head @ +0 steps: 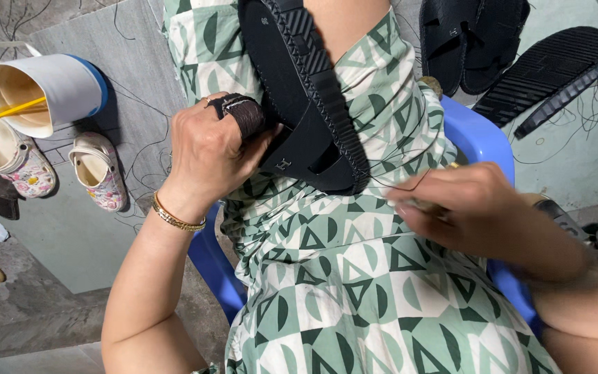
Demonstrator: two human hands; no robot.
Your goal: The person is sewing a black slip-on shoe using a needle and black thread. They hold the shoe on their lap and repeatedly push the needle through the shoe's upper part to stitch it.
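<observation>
Left hand (pixel 205 156) in closed grip on black sandal (pixel 306 104), right hand (pixel 465 208) pinching thread (pixel 399 188); white cup (pixel 43 90), small clogs (pixel 95 170) alongside.

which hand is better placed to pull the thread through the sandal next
Probably the right hand: its pinched fingers sit at the dark thread that runs from the black sandal edge. The left hand, thumb wrapped in a dark guard, steadies the sandal on the lap.

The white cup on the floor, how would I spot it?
Look left of the blue chair, on the grey floor. Above two small flowery clogs lies a white cup, tipped sideways. Only it has a blue base and yellow sticks inside.
</observation>
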